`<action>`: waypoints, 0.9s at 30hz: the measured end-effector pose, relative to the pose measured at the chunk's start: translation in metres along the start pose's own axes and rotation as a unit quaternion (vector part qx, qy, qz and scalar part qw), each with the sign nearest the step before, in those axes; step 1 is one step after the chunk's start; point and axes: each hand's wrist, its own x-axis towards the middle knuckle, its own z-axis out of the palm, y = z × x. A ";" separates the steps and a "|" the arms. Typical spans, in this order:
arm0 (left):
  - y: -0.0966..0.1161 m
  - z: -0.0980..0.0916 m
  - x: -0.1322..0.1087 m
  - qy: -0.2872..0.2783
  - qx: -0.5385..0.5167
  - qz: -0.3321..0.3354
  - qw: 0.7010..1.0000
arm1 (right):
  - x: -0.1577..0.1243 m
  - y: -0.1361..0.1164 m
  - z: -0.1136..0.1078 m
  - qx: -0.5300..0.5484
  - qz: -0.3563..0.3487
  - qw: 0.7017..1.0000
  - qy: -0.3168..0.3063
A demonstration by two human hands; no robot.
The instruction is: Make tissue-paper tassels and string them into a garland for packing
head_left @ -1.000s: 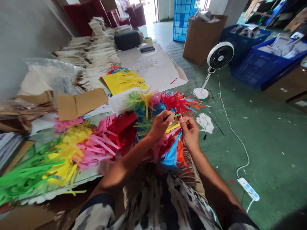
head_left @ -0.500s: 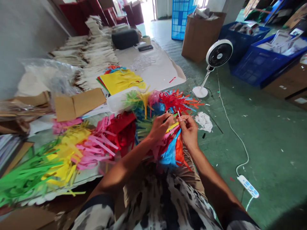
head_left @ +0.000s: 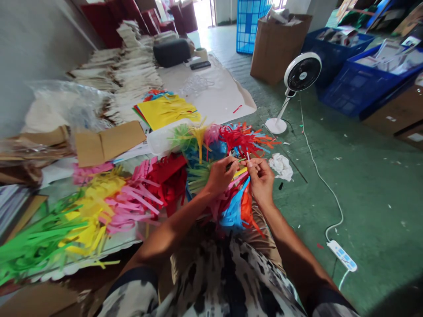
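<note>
Head view: from my remote seat I see the left hand [head_left: 221, 176] curled almost shut, its fingertips pinching a narrow green paper strip [head_left: 238, 161]. The right hand [head_left: 261, 181] is just beside it, thumb and forefinger closed on a thin white strip [head_left: 247, 156], too small for me to make out clearly. A thick bunch of multicoloured paper fringe [head_left: 233, 215] sits directly under and beyond both hands, its blue and orange strands hanging toward the lap. Left of the hands, pink, yellow and green fringes [head_left: 92, 220] lie spread on a scalloped white tray [head_left: 66, 269]. Further ahead of them is a yellow paper stack [head_left: 165, 112]. Right of the hands, crumpled white tissue [head_left: 280, 167] lies on the green floor [head_left: 363, 198], with a white fan [head_left: 302, 72] beyond it.
</note>
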 end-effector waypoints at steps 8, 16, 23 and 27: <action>0.000 0.001 0.000 0.037 0.082 0.034 0.995 | -0.001 -0.001 0.001 -0.014 0.013 1.000 -0.006; 0.001 0.004 -0.002 0.027 0.088 0.055 0.994 | 0.003 0.001 -0.002 -0.057 0.032 0.998 -0.013; -0.002 0.009 -0.004 0.008 0.101 0.086 0.991 | 0.002 0.004 -0.005 -0.053 0.059 0.996 -0.027; -0.001 0.009 -0.004 0.005 0.111 0.077 0.991 | 0.003 0.003 -0.005 -0.061 0.054 0.996 -0.025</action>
